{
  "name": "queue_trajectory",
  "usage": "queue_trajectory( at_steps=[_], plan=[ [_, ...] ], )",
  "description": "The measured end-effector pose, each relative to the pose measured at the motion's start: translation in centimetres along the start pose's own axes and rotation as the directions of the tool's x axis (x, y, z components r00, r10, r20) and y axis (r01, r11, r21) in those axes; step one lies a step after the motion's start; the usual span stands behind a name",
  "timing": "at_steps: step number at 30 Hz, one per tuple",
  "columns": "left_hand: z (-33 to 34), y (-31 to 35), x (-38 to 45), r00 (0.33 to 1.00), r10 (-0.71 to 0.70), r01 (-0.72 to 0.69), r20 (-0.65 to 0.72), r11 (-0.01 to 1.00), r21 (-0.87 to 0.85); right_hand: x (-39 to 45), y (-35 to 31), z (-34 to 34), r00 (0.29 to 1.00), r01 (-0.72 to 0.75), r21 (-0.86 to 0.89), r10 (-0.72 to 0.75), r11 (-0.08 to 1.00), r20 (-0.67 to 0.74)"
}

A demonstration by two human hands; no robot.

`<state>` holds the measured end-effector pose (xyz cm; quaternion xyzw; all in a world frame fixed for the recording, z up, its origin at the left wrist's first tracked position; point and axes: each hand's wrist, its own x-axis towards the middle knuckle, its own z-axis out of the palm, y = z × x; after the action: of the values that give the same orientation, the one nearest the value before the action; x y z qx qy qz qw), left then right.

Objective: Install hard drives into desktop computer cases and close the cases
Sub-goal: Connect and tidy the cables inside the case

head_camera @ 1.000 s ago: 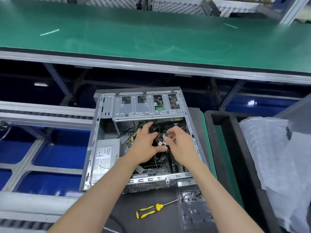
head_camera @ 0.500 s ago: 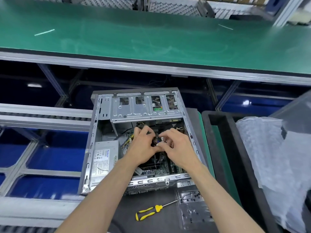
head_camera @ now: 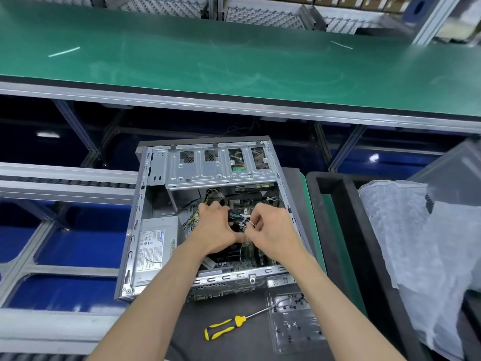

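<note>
A green conveyor belt (head_camera: pixel 234 61) runs across the top, with white plastic wrap (head_camera: pixel 416 243) at right.

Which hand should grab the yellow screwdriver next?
Probably the right hand: the screwdriver lies in front of the case, nearer the right arm. Both hands are busy with cables now.

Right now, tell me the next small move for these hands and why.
Probably finish tying the cable bundle: both the left hand and right hand pinch at it inside the open case, and the screwdriver lies untouched in front.
</note>
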<state>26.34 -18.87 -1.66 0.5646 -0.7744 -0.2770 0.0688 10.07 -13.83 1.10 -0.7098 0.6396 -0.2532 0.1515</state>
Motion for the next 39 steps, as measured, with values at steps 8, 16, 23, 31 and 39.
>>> queue_trajectory(
  at_steps=[8, 16, 23, 31, 39],
  plan=[
    [0.3, -0.5, 0.4, 0.968, -0.119, 0.116, -0.222, 0.993, -0.026, 0.3, 0.0, -0.1, 0.92, 0.008, -0.059, 0.015, 0.998, 0.391],
    [0.7, -1.3, 0.9, 0.956, -0.087, 0.137, -0.281, 0.977, 0.164, 0.2, 0.5, 0.5, 0.807, 0.117, -0.476, 0.196, 0.872, 0.558],
    [0.8, -1.3, 1.2, 0.956, -0.095, 0.161, -0.277, 0.961, 0.227, 0.8, 0.5, 0.5, 0.785, 0.236, -0.46, 0.111, 0.856, 0.609],
    [1.0, -1.5, 1.4, 0.963, -0.11, 0.166, -0.248, 0.962, 0.218, 1.6, 0.2, 1.2, 0.748, 0.041, -0.282, 0.158, 0.958, 0.644],
    [1.0, -1.6, 1.3, 0.968, -0.129, 0.172, -0.217, 0.965, 0.196, 1.9, 0.0, 1.6, 0.652, -0.037, -0.28, 0.235, 0.959, 0.721]
  ],
)
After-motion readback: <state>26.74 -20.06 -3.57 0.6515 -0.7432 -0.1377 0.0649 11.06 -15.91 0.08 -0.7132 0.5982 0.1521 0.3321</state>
